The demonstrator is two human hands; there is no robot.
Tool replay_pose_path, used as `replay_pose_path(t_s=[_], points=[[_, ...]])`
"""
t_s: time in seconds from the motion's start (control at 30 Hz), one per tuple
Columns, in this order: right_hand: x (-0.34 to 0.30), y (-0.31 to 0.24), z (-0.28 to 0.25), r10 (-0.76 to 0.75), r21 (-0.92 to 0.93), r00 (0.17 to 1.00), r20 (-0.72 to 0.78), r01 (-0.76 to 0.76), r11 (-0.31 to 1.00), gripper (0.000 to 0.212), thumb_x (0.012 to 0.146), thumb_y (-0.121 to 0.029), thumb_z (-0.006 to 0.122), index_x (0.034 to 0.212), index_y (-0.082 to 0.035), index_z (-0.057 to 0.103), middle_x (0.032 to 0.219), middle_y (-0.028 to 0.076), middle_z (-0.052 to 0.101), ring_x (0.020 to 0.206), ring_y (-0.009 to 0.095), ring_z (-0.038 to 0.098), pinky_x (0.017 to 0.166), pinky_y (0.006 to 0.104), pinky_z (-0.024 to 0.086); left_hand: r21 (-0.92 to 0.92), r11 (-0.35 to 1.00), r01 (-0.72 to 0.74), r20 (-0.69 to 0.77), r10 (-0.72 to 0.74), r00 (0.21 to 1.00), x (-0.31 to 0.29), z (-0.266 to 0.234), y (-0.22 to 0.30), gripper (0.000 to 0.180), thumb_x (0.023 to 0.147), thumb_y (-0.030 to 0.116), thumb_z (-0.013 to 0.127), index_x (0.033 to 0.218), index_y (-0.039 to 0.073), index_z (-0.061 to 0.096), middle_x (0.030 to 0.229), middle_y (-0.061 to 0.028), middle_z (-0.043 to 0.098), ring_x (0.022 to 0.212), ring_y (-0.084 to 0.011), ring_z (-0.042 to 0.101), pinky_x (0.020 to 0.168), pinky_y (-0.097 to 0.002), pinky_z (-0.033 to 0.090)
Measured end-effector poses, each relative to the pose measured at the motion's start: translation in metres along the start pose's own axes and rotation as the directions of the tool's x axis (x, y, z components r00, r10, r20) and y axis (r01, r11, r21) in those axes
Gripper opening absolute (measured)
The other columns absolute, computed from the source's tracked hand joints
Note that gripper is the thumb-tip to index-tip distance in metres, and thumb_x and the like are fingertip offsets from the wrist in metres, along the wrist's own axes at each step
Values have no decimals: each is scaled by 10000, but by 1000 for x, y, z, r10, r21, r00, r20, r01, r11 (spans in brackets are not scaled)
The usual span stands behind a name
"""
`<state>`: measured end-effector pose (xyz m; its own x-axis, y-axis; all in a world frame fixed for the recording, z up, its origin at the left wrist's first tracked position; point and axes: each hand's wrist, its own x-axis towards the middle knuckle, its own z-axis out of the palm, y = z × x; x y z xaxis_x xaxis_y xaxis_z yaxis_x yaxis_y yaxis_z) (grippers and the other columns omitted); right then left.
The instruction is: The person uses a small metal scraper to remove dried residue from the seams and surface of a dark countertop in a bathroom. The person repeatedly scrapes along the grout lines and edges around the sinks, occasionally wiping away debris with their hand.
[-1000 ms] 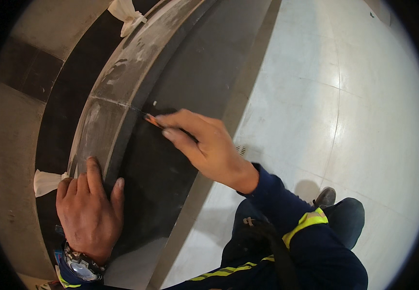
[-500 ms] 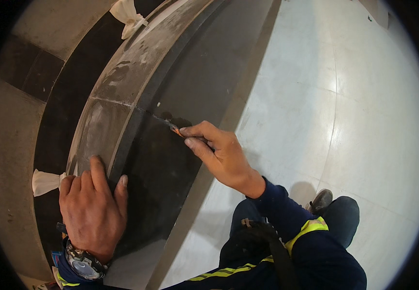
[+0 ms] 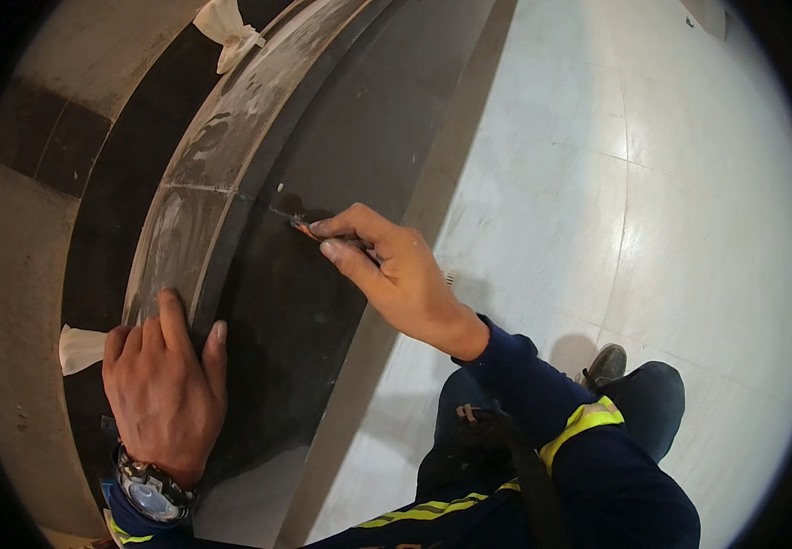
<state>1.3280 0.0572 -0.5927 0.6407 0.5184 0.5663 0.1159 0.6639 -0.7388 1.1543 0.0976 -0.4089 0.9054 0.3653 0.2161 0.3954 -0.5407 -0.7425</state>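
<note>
My right hand [image 3: 396,279] pinches a small, thin orange-and-dark tool [image 3: 305,230] between thumb and forefinger. Its exact kind is too small to make out. The tool's tip touches a pale joint line [image 3: 279,212] running across the dark, smooth side panel [image 3: 309,311] of a curved structure. My left hand [image 3: 163,393] lies flat on the dusty curved top ledge [image 3: 176,240], fingers stretched out and thumb apart, holding nothing. A small whitish speck [image 3: 280,187] sits on the panel just beyond the tool.
White knotted cloth-like pieces [image 3: 224,32] [image 3: 82,350] stick out along the ledge's left side, over a black curved band [image 3: 122,210]. A grey-brown strip [image 3: 346,389] borders the panel's foot. To the right spreads a glossy pale floor [image 3: 542,220], with my shoe [image 3: 607,364] on it.
The tool in my right hand has slid a little along the joint line toward the ledge. My left hand keeps its place on the ledge, while the whole view has shifted slightly.
</note>
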Motion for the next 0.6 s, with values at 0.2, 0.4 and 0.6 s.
replay_pose_path(t_s=[0.2,0.4,0.6], points=[[-3,14,13,-125,-6,989,-80,125,992,161,1018,-128,610,1114,-6,651,802,123,627,667,157,505,639,315,441,31,1000,-5,-15,6,1000,1,1,2,506,961,281,651,1272,-108,563,835,-174,632,781,-326,643,856,-465,463],[15,-12,5,45,95,997,56,-50,994,217,1032,-150,610,1180,0,661,1011,93,710,897,120,621,833,280,493,76,997,19,-6,-19,1000,-1,1,3,503,952,283,659,1263,-104,577,847,-174,641,787,-318,644,854,-459,462],[11,-14,1,10,8,998,67,-10,1000,226,1030,-160,607,1187,-4,652,1022,56,685,915,124,603,840,283,483,6,999,-31,-48,31,998,1,3,-1,498,946,291,671,1245,-98,585,838,-173,644,786,-318,642,832,-437,458]])
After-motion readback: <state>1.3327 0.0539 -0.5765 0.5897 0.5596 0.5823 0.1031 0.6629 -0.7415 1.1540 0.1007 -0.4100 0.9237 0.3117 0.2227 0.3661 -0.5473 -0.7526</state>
